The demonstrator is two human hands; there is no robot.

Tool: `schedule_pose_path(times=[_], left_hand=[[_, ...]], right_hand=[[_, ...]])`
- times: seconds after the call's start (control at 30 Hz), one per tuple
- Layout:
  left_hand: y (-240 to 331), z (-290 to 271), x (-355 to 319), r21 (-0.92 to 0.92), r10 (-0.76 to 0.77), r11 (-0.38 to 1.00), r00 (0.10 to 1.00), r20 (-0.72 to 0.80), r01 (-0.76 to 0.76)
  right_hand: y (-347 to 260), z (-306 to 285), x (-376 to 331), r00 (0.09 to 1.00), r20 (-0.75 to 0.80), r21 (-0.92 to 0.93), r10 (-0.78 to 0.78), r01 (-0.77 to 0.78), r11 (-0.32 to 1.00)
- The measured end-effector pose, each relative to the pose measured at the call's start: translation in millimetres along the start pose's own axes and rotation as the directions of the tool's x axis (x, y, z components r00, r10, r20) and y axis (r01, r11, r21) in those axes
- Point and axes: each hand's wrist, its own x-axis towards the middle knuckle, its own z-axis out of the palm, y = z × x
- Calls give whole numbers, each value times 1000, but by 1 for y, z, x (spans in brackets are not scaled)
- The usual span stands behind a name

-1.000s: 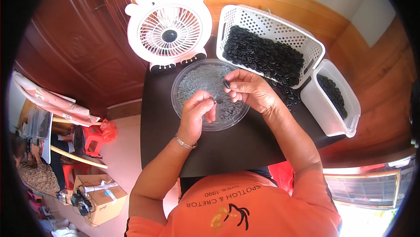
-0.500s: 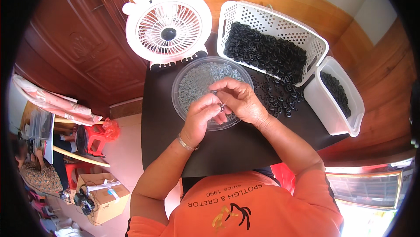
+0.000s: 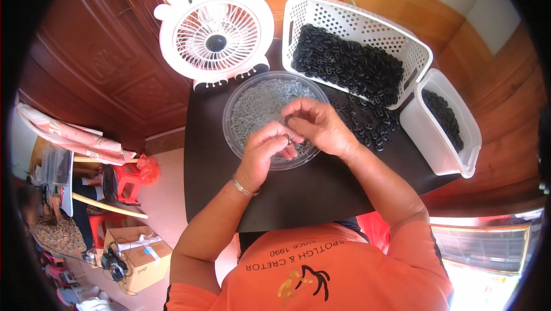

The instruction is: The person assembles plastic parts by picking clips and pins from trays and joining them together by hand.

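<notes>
Above a round clear tub (image 3: 227, 121) of small grey metal pieces (image 3: 258, 101), my two hands work close together. My left hand (image 3: 265, 149) is closed, thumb against fingers, on a small shiny piece (image 3: 288, 138) that is mostly covered. In a pinch between thumb and forefinger, my right hand (image 3: 324, 127) has a small black oval piece (image 3: 288, 120). Loose black oval pieces (image 3: 370, 124) lie on the dark table just right of the tub. A white perforated basket (image 3: 402, 38) behind them holds a heap of the same black pieces.
A white bin (image 3: 427, 139) with more black pieces stands at the table's right edge. Behind the tub's left side is a white animal-shaped fan (image 3: 216, 43). The dark table (image 3: 304, 196) ends near my body. A cardboard box (image 3: 140, 259) sits on the floor at left.
My right hand has drawn slightly up and away from the left, and the black piece in its pinch now shows. The left hand stays nearly in place.
</notes>
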Motion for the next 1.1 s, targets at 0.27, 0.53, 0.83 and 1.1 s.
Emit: schedule_pose_path(times=[0.27, 0.53, 0.83, 1.1], left_hand=[[0, -3, 2, -1, 50, 999, 998, -43, -50], [1, -6, 1, 0, 54, 998, 985, -163, -55], [-3, -6, 1, 107, 38, 994, 956, -291, -6], [-4, -6, 1, 116, 44, 993, 960, -277, -12]], right_hand=[[8, 4, 2, 989, -145, 183, -25, 51, 982], [7, -2, 2, 988, -137, 326, 71, -23, 945], [6, 3, 2, 984, -171, 282, 52, -1, 960], [6, 3, 1, 987, -155, 235, 28, 10, 972]])
